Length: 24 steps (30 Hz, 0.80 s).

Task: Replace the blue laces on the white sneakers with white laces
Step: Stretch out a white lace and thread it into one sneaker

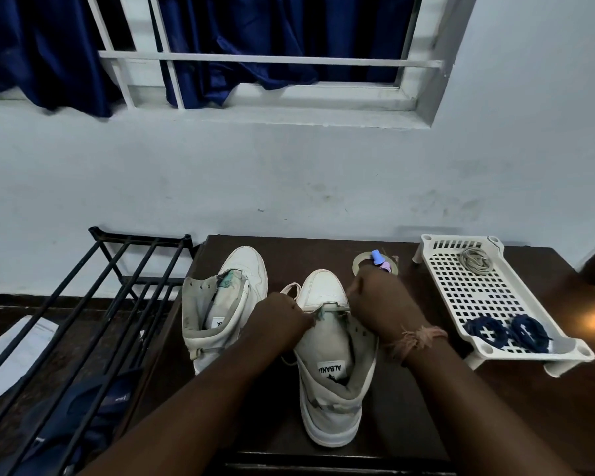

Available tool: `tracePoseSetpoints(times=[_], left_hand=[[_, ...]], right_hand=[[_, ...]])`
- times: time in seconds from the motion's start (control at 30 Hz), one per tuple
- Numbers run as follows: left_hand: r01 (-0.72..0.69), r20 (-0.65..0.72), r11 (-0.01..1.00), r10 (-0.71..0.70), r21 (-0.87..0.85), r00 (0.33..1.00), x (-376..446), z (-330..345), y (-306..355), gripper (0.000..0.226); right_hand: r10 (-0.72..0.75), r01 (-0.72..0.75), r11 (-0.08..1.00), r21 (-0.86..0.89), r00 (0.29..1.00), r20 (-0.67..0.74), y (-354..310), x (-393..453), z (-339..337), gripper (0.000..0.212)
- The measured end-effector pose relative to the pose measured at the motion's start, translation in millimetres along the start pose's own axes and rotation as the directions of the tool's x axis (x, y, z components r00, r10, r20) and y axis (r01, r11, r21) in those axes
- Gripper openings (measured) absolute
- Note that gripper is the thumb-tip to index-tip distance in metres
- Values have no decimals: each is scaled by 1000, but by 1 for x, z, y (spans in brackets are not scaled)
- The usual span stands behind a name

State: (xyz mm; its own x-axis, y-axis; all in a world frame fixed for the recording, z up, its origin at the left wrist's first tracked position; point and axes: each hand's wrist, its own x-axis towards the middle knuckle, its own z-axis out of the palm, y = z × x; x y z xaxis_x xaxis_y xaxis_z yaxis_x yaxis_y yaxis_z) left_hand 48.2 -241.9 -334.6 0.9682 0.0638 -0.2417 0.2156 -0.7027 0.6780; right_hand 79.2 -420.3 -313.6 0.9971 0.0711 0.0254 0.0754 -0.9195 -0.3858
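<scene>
Two white high-top sneakers stand on a dark table (385,407), toes pointing away. The left sneaker (220,304) has no lace. At the right sneaker (330,365), a white lace (291,288) runs across the lowest eyelets and loops out to the left. My left hand (282,314) pinches the lace at the left eyelets. My right hand (375,300) grips the lace at the right eyelets. Two coiled blue laces (509,333) lie at the near end of a white perforated tray (488,290). A coiled white lace (476,260) lies at its far end.
A roll of clear tape (359,261) with small blue and pink items sits behind my right hand. A black metal rack (93,304) stands left of the table, with dark blue fabric beneath it. A wall and window with blue curtains rise behind.
</scene>
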Motion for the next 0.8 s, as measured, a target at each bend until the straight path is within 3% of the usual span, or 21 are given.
tracePoseSetpoints(times=[0.17,0.27,0.3,0.37,0.43,0.5,0.53,0.6,0.67,0.73,0.8], left_hand=[[75,30,995,-73,-71,997,2,1,-4,24],[88,59,991,-82,-104,995,3,2,-3,38],[87,61,989,-81,-116,995,2,2,-2,41],[84,63,988,-76,-133,995,3,1,-3,44],[85,66,986,-76,-142,995,4,1,-5,38],[90,72,988,-82,-123,994,5,1,-7,28],[94,70,990,-86,-109,994,6,2,-7,27],[97,57,988,-91,-116,994,7,4,-6,31],[102,29,984,-99,-149,995,7,6,-6,41],[110,15,985,-108,-137,994,6,7,-7,46],[106,13,984,-105,-146,994,8,9,-8,48]], right_hand=[[26,-45,995,91,979,201,10,-6,-28,41],[-1,-12,999,50,967,253,5,-11,-31,40],[19,-34,995,88,985,169,5,-9,-34,39],[117,-68,962,265,978,-172,9,-2,-40,39],[278,-3,872,489,826,-490,15,-1,-48,39],[402,26,808,589,708,-581,22,-1,-48,38],[411,-4,815,579,708,-574,26,-1,-45,37],[344,-145,902,406,810,-475,35,1,-30,33],[284,-234,947,219,930,-234,34,-1,-17,49],[194,-190,966,177,981,-5,27,-3,-4,53],[97,-118,978,173,987,125,18,-3,5,32]])
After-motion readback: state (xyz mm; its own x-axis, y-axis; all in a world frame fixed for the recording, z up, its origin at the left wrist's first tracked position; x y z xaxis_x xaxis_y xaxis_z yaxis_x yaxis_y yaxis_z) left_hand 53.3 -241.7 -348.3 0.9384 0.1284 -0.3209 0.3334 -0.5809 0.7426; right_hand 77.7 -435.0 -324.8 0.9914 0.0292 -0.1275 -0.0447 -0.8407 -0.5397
